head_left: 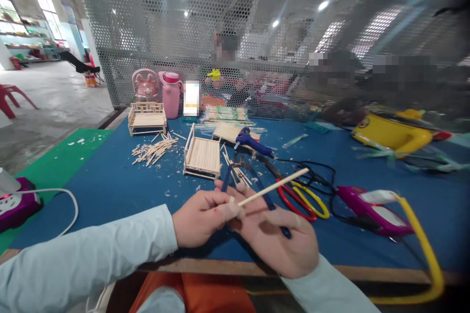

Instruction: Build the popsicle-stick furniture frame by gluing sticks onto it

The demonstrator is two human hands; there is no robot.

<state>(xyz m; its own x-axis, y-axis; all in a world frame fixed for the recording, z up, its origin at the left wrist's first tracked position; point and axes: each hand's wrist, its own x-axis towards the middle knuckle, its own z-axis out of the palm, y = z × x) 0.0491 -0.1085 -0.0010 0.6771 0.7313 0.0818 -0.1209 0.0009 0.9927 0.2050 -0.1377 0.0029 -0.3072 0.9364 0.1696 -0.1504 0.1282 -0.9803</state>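
My left hand (201, 217) is closed on one end of a thin wooden stick (273, 187), pinching it between thumb and fingers. The stick slants up to the right over the blue table mat (110, 190). My right hand (279, 242) lies palm up just under the left hand, with its fingers curled round the blue handle of a cutting tool (264, 190). A small frame built of wooden sticks (202, 155) stands on the mat just beyond my hands.
A heap of loose sticks (154, 150), a second stick model (147, 118), a blue glue gun (253, 142), red and yellow handled pliers (304, 200), pink bottles (171, 93) and a purple power strip (14, 203) lie about. A mesh screen (257, 34) closes the back, with people behind it.
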